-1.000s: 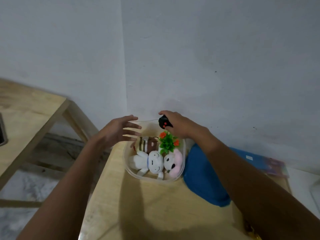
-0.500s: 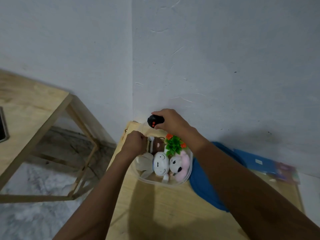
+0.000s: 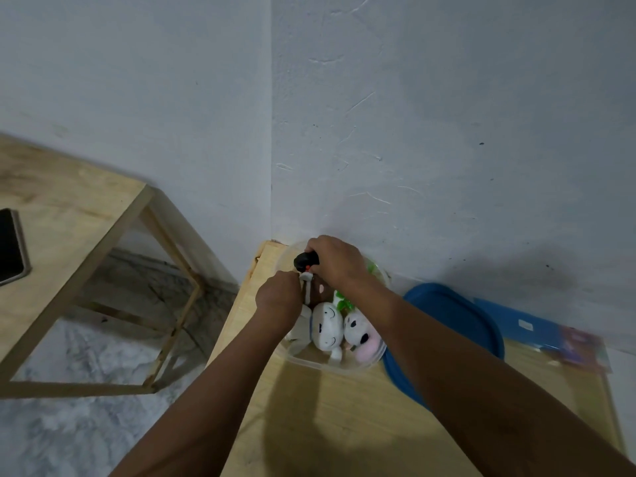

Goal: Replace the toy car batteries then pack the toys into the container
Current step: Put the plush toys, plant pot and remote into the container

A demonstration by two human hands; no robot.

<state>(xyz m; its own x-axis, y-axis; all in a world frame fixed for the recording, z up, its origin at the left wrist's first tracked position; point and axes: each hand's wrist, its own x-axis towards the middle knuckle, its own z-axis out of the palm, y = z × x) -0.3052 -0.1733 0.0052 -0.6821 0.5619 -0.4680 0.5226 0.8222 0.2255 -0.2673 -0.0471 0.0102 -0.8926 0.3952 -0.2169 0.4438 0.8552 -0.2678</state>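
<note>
A clear plastic container [image 3: 311, 363] stands at the back left corner of the wooden table [image 3: 344, 425], against the wall. It holds a white plush [image 3: 327, 325], a white-and-pink plush [image 3: 363, 335], a brown striped plush [image 3: 318, 290] and a green plastic plant [image 3: 342, 303]. My right hand [image 3: 335, 259] grips a black remote control [image 3: 304, 260] with red buttons over the container's far side. My left hand [image 3: 278, 297] is closed at the container's left side, touching the striped plush; what it pinches is hidden.
A blue lid [image 3: 454, 325] lies on the table right of the container. Behind it, flat blue packaging [image 3: 537, 327] rests along the wall. A second wooden table [image 3: 69, 215] with a dark phone [image 3: 10, 246] stands to the left, across a gap of grey floor.
My right hand has lowered the remote toward the container. My left hand went from open above the container to closed at its left side.
</note>
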